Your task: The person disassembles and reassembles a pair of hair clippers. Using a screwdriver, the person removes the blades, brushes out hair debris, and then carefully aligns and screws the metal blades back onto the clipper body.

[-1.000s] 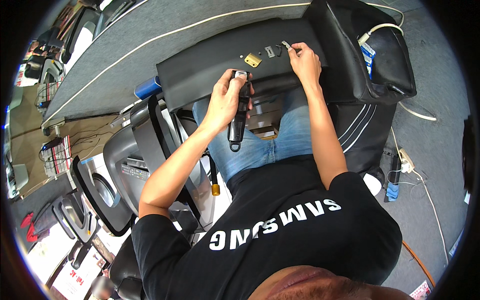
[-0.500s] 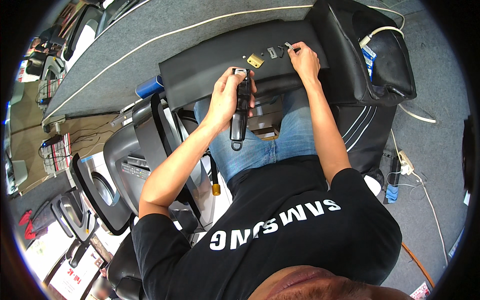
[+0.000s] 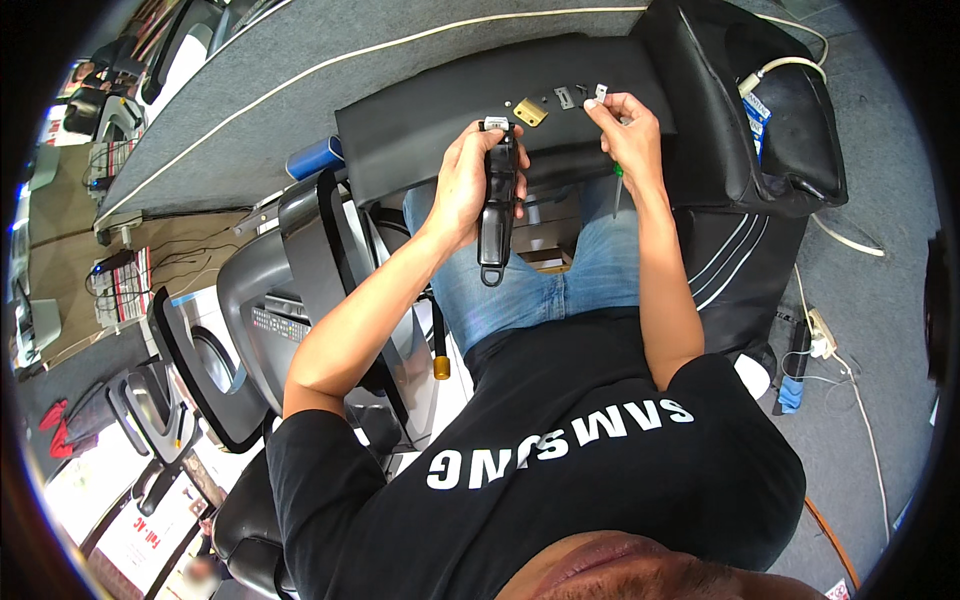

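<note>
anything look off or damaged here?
No spill or clear damage visible. Slightly odd: a gold plate and a slotted metal piece lie loose on the black cushion, detached, while the left hand holds the black clipper. Small parts there might get lost.

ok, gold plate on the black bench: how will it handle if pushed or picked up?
Gold plate: probably stiff, given its metallic sheen. Likely to slide rather than roll, since it looks flat and angular. Possibly awkward to pinch, lying low on the bench.
</note>
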Tool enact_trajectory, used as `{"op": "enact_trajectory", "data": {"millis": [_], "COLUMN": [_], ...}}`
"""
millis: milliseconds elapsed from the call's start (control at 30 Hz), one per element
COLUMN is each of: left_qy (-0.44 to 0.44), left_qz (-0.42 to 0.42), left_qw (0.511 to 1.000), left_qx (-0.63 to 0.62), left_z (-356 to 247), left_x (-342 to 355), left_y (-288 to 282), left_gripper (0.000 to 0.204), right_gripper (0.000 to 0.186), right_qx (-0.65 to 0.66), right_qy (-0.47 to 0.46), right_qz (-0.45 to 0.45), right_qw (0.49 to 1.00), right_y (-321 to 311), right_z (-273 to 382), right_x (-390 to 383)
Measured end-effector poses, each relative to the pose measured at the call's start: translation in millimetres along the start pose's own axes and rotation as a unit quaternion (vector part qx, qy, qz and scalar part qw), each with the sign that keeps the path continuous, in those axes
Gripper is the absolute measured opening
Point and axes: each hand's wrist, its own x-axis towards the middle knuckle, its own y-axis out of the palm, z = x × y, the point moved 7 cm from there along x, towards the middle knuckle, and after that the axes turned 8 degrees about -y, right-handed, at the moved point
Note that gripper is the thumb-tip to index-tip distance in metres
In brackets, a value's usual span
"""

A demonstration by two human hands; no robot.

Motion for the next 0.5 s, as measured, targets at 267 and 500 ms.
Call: {"op": "enact_trajectory", "data": {"millis": [267, 500], "left_qy": [0.036, 0.042], "left_qz": [-0.034, -0.036], "left_qw": [0.995, 0.989], "left_qx": [0.088, 0.136], "left_z": [-2.5, -0.5], "left_x": [0.6, 0.2], "left_y": [-2.2, -1.1], "left_gripper": [0.028, 0.023], "right_gripper": [0.016, 0.014], "right_qx": [0.104, 0.003], "right_qy": [-0.148, -0.273], "right_qz": [0.137, 0.150], "right_qw": [0.974, 0.950], "right_y": [42.8, 61.2], "right_z": [88.8, 104.6], "right_x": [-40.0, -54.2]}}
